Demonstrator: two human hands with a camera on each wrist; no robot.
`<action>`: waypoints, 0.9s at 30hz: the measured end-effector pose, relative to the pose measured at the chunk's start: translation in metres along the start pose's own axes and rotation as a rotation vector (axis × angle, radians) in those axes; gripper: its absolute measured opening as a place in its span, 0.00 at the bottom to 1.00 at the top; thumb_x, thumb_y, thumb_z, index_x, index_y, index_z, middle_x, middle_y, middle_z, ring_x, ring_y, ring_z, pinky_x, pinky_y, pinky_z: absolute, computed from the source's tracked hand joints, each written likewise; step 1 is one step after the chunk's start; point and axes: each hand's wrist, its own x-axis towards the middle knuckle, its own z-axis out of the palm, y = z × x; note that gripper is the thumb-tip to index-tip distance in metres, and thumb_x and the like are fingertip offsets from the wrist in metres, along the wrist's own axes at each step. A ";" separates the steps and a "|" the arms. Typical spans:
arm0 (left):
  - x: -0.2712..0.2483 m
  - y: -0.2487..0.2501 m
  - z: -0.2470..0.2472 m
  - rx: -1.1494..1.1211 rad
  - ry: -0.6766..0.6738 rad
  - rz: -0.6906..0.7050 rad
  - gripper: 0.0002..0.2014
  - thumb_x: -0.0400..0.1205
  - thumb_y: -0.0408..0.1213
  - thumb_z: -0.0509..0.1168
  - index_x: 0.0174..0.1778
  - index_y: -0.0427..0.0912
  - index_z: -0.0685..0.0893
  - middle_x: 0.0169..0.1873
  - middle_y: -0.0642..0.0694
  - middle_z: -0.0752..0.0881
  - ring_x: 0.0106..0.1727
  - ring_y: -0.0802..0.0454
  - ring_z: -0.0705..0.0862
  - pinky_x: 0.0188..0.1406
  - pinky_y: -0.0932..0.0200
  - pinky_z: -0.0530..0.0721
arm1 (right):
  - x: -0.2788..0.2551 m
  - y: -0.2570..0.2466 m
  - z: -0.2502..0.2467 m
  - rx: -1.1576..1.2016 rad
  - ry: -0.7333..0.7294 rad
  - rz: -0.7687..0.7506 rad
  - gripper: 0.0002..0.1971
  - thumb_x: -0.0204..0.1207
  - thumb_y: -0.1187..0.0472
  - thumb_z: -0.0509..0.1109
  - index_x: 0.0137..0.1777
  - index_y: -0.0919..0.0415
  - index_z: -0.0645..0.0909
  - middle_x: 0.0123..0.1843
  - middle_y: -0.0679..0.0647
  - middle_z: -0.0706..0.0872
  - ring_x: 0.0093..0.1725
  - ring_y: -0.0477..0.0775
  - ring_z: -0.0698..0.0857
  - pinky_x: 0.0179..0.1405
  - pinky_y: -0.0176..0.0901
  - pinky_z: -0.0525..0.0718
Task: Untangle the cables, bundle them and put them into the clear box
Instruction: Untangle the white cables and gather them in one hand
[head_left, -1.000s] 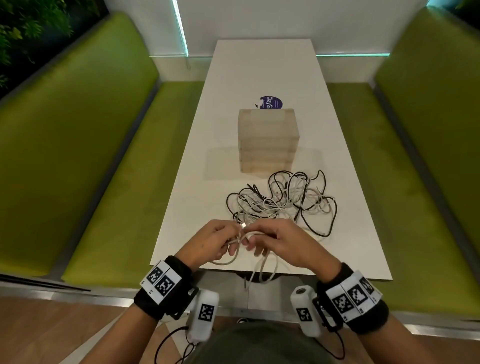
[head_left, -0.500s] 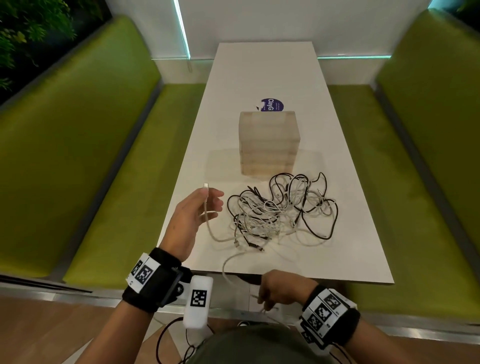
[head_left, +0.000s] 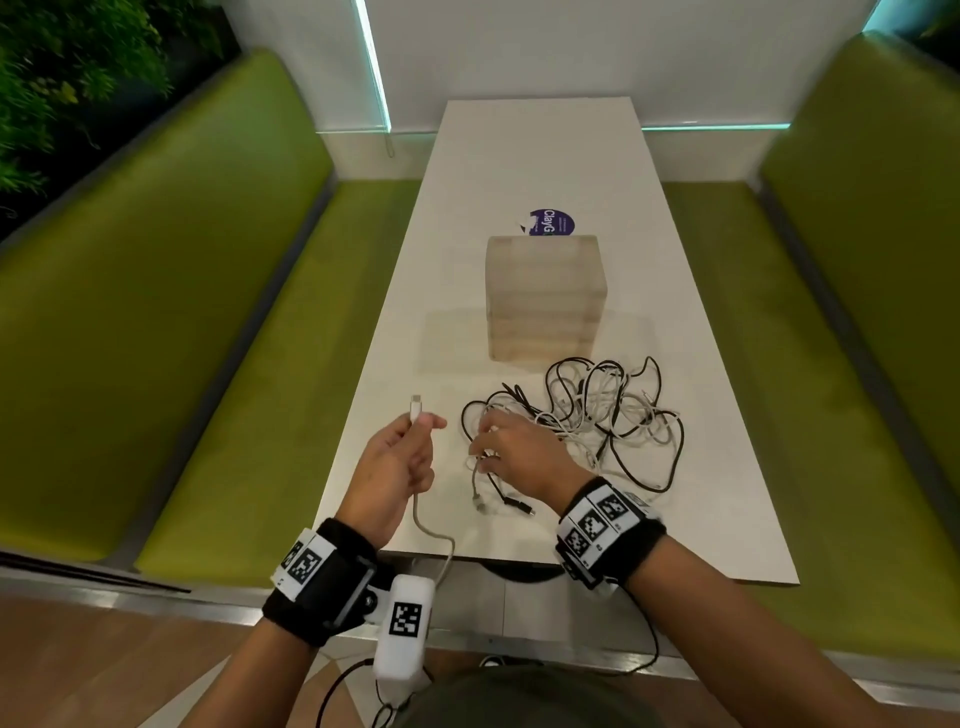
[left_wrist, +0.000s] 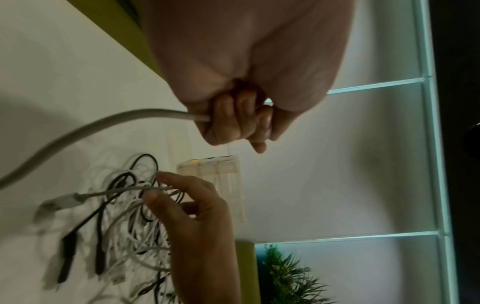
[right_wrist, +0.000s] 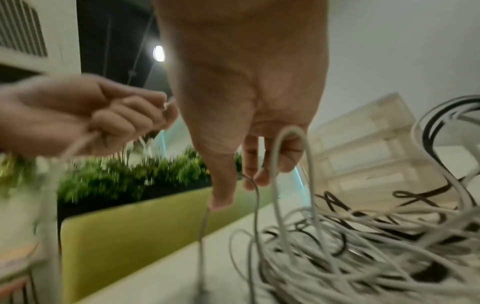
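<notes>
A tangle of white and black cables (head_left: 597, 410) (right_wrist: 363, 246) lies on the white table (head_left: 524, 156), just in front of the clear box (head_left: 545, 301) (left_wrist: 223, 179). My left hand (head_left: 423, 426) (left_wrist: 239, 127) grips one white cable (head_left: 423, 519) left of the tangle. Its plug (head_left: 415, 405) sticks up out of the fist, and the rest trails over the table's near edge. My right hand (head_left: 485, 441) (left_wrist: 161, 186) reaches into the tangle's left side. Its thumb and forefinger pinch a thin white cable, and another white loop (right_wrist: 291, 144) hangs over its fingers.
A round purple sticker (head_left: 551, 223) lies on the table behind the box. Green padded benches (head_left: 208, 322) (head_left: 841, 322) run along both sides of the table. Loose plugs (head_left: 506, 506) lie near the front edge. Plants (head_left: 62, 78) stand at the far left.
My right hand has come up from below the table's front edge and now sits on the tangle. The left hand keeps its grip on the white cable's plug end.
</notes>
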 end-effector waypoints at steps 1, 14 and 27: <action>0.001 -0.005 -0.001 0.010 0.012 -0.035 0.12 0.87 0.39 0.57 0.42 0.38 0.81 0.22 0.51 0.63 0.22 0.57 0.58 0.18 0.66 0.59 | 0.002 0.002 0.000 -0.007 -0.011 0.004 0.10 0.77 0.55 0.68 0.55 0.53 0.86 0.58 0.50 0.81 0.62 0.54 0.77 0.46 0.43 0.74; 0.027 -0.013 0.024 -0.335 -0.005 -0.122 0.17 0.89 0.40 0.50 0.52 0.32 0.80 0.52 0.36 0.90 0.52 0.45 0.90 0.56 0.52 0.87 | -0.035 -0.007 0.012 0.403 0.418 -0.069 0.09 0.75 0.52 0.71 0.49 0.52 0.89 0.39 0.52 0.87 0.40 0.50 0.81 0.41 0.47 0.79; 0.018 0.026 0.038 -0.504 -0.079 0.015 0.13 0.89 0.39 0.51 0.42 0.40 0.76 0.18 0.54 0.69 0.18 0.60 0.68 0.27 0.63 0.79 | -0.011 0.016 0.006 0.470 0.124 0.079 0.13 0.83 0.55 0.60 0.46 0.62 0.82 0.47 0.58 0.86 0.48 0.58 0.83 0.51 0.55 0.81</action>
